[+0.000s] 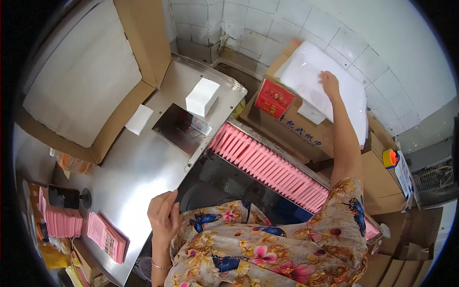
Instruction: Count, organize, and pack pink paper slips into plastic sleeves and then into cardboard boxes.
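My right hand (330, 85) reaches to the far right, its fingers bent and pinching the top of a pile of thin white plastic sheets (306, 69). The pile lies on a brown carton (287, 131) and hangs over its front. My left hand (164, 215) hovers by the front edge of the metal table (143, 179), fingers loosely bent, thumb apart, nothing in it. Between table and carton runs a long conveyor trough with a row of pink packs (267, 167) standing on edge. A white block of folded tissues (202, 97) stands beside a dark rectangular opening (181, 128) in the table.
A large open carton (126, 103) stands on the table at left, with a smaller white stack (139, 119) beside it. Pink packs (106, 237) and a phone (64, 197) lie at lower left. A red box (275, 99) leans on the brown carton; a tape roll (390, 159) sits at right.
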`<state>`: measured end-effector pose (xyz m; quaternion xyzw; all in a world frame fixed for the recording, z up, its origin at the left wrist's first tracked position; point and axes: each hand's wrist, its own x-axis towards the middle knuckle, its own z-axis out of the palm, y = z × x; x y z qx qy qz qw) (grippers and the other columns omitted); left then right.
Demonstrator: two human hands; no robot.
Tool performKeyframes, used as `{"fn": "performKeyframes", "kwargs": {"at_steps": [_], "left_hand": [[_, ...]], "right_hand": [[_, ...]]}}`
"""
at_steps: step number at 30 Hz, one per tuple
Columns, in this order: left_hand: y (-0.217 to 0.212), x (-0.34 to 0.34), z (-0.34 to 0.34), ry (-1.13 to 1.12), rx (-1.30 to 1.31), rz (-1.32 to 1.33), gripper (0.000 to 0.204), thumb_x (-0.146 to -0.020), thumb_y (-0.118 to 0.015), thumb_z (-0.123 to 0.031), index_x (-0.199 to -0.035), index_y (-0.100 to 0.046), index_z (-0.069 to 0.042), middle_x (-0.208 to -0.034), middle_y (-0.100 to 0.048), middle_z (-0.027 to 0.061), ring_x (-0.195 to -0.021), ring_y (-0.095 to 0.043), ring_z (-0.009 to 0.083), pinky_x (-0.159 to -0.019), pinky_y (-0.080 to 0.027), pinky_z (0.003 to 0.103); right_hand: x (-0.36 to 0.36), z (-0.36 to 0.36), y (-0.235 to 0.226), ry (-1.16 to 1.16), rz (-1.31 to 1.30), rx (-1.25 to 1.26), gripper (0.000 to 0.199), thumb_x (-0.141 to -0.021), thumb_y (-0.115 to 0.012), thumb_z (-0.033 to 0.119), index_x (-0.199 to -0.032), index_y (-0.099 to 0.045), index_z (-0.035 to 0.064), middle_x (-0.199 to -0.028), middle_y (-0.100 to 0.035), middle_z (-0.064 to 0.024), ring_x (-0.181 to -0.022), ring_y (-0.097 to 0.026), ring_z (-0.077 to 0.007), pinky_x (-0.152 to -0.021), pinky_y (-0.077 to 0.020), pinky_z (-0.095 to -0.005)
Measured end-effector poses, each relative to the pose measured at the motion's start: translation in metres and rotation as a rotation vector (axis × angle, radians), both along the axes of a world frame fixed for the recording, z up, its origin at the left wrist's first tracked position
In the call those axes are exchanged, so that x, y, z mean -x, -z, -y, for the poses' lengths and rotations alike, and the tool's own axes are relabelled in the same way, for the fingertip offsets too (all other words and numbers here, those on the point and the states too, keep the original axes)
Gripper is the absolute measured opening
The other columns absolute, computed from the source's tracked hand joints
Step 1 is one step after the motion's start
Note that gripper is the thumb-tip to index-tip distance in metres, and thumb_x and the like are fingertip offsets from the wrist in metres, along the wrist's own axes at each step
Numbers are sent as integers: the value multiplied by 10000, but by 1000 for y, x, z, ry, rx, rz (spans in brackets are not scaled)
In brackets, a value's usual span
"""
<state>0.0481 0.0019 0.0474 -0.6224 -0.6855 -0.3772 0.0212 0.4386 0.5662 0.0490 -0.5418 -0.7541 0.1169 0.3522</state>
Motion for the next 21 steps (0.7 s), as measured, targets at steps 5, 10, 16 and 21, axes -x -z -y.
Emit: {"fn": "performKeyframes", "kwargs": {"at_steps": [5, 10, 16, 21], "left_hand": [[-7, 0, 6, 16, -23, 8, 312, -766, -655, 68, -1071, -686, 11, -981, -680, 174, -871, -649, 333, -761, -515, 396], [-9, 0, 18, -26, -34, 53, 317, -767, -642, 75, -1074, -685, 9, -986, -680, 177, -866, -644, 335, -758, -515, 393], [-32, -4, 23, 42, -204, 1, 366, -725, -689, -14, -1089, -674, 20, -1001, -681, 172, -893, -658, 325, -759, -521, 401], [-45, 12, 47, -42, -212, -108, 477, -731, -738, -72, -1186, -626, 18, -1173, -616, 176, -1023, -628, 355, -845, -512, 428]], "right_hand": [[6, -11, -71, 105, 124, -434, 353, -1022, -439, 286, -922, -648, 19, -1009, -667, -200, -876, -630, -385, -798, -488, -459], [148, 69, -152, -362, -154, -375, 376, -1045, -417, 301, -1024, -636, -5, -969, -664, -155, -887, -614, -310, -802, -475, -395], [345, 310, -123, -1396, -149, 0, 167, -1019, -505, 196, -1012, -604, 61, -1167, -678, -94, -880, -609, -212, -814, -483, -324], [434, 410, -19, -1939, 336, -190, 224, -947, -600, 261, -1073, -620, 77, -1306, -632, -103, -838, -671, -311, -737, -547, -379]]}}
